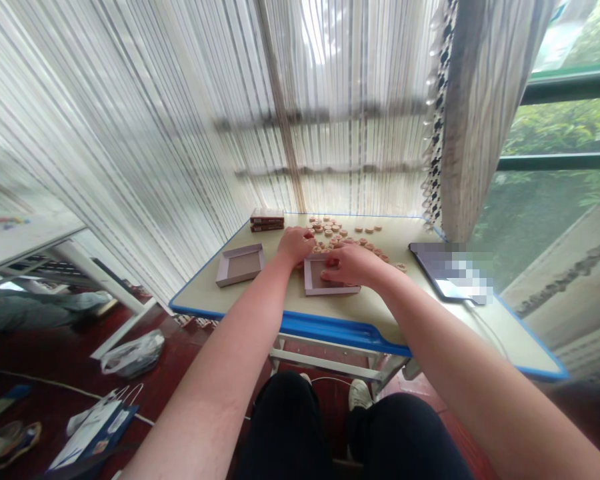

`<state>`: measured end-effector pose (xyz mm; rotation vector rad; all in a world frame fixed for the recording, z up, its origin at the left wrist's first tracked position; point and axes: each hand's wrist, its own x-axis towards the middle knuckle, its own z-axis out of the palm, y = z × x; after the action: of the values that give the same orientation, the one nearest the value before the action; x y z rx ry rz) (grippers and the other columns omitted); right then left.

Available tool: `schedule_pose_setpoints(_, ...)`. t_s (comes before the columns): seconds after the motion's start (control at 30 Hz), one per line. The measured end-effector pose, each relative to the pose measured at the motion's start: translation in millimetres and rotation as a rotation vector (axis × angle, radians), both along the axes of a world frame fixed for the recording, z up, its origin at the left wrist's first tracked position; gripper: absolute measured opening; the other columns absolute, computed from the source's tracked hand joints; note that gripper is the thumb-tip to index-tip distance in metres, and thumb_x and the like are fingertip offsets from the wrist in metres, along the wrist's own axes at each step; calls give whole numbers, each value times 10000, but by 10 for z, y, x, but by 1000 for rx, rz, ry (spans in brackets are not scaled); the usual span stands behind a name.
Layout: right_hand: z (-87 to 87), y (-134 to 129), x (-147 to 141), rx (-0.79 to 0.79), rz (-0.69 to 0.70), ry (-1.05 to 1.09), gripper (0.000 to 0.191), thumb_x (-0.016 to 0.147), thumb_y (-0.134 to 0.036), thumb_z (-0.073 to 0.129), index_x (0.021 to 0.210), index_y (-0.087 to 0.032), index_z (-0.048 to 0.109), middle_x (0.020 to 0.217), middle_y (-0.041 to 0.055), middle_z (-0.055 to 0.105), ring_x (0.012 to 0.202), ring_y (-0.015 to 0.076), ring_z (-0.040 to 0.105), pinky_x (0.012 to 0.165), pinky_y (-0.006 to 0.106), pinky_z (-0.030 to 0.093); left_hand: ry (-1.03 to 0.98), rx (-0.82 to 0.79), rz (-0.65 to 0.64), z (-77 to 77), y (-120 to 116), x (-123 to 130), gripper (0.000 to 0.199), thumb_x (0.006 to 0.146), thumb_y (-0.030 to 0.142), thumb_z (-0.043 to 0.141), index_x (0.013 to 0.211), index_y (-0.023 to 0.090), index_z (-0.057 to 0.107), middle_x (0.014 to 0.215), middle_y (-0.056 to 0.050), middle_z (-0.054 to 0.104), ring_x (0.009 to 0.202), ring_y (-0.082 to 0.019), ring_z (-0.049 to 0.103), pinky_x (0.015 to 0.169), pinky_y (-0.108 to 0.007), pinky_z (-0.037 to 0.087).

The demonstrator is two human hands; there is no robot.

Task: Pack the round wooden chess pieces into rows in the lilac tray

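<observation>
"Beginning with the containers, what is shown in each?"

"In the shallow open box (333, 291) at the table's near edge, part of a brownish floor is exposed, and the rest is covered by the right hand (354, 263). In the pale tray (241, 266), placed to the left and slightly tilted in outline, a brownish floor is likewise exposed."

"How are the fingers disposed?"

"Those of the right hand are parted, with the thumb and a finger extended over the box's interior; whether a disc is pinched cannot be told. Those of the left hand (295, 245) are bent downward beside the box's far left corner, near the discs; their grip is partly hidden."

"Where are the round wooden discs (329, 233) found?"

"They are scattered beyond the box, on the table (260, 301), with some partly hidden by the hands."

"And the remaining items?"

"Two closed boxes (267, 220) are stacked at the far left; a dark-edged device (443, 277) is laid at the right, with a white cable (489, 327) attached."
</observation>
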<state>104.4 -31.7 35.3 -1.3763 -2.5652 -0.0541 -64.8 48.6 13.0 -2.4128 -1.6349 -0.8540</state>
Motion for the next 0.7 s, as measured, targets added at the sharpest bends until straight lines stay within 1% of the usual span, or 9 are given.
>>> schedule_pose_setpoints(0.07, 3, -1, 17, -20, 63, 15, 270, 723, -420, 579, 923, -274, 686, 954, 30, 622, 872, 194, 543, 756, 266, 402, -1, -6, -10, -6, 11, -4, 258, 739, 283, 492, 835, 178, 708, 868, -56, 687, 873, -187, 589, 888, -304, 418)
schedule_pose_setpoints(0.13, 11, -2, 29, -40, 99, 12, 229, 725, -379, 582, 902, -284, 693, 961, 21, 619, 877, 188, 537, 757, 258, 399, 0, -31, -24, -13, 19, -6, 259, 733, 276, 495, 843, 185, 711, 872, -51, 690, 865, -184, 592, 878, -297, 425)
schedule_pose_setpoints(0.2, 20, -4, 32, -40, 77, -6, 205, 721, -391, 589, 834, -263, 702, 931, 33, 622, 892, 200, 530, 763, 266, 397, 2, -56, -41, -20, 24, -5, 265, 728, 264, 494, 857, 188, 713, 875, -46, 693, 860, -180, 595, 868, -290, 430)
schedule_pose_setpoints(0.27, 21, -8, 27, -23, 30, -25, 229, 710, -428, 599, 791, -239, 699, 912, 49, 621, 905, 215, 523, 766, 277, 395, 6, -66, -51, -27, 29, -5, 272, 727, 256, 489, 864, 188, 714, 877, -44, 694, 863, -178, 595, 863, -285, 432)
schedule_pose_setpoints(0.33, 12, -10, 20, 0, 21, -22, 246, 708, -424, 599, 841, -240, 692, 930, 48, 617, 904, 214, 520, 766, 277, 393, 12, -60, -59, -32, 33, -5, 272, 727, 255, 487, 856, 185, 716, 875, -46, 694, 864, -180, 595, 862, -287, 432)
schedule_pose_setpoints(0.43, -12, -4, 14, 7, 73, -15, 245, 725, -357, 578, 929, -266, 680, 964, 30, 618, 903, 201, 516, 777, 267, 387, 17, -44, -69, -34, 38, -6, 267, 725, 259, 489, 842, 181, 716, 872, -49, 693, 860, -182, 595, 865, -292, 430)
schedule_pose_setpoints(0.5, -24, 5, 16, -9, 87, -31, 214, 733, -339, 568, 890, -262, 690, 947, 31, 624, 906, 201, 515, 782, 265, 384, 16, -45, -76, -34, 40, -6, 267, 727, 260, 488, 844, 182, 715, 873, -45, 693, 860, -177, 593, 865, -286, 429)
schedule_pose_setpoints(0.6, -24, 12, 23, -10, 57, -44, 209, 726, -384, 578, 828, -245, 696, 908, 45, 624, 893, 208, 519, 782, 275, 386, 19, -45, -77, -34, 38, -7, 268, 728, 257, 483, 842, 180, 713, 866, -43, 692, 852, -175, 591, 863, -285, 427)
schedule_pose_setpoints(0.7, -16, 8, 27, 21, 42, -21, 253, 709, -397, 596, 893, -250, 690, 916, 48, 620, 894, 212, 523, 775, 279, 394, 20, -32, -77, -36, 37, -7, 265, 723, 253, 486, 836, 178, 714, 852, -47, 690, 840, -179, 592, 865, -295, 425)
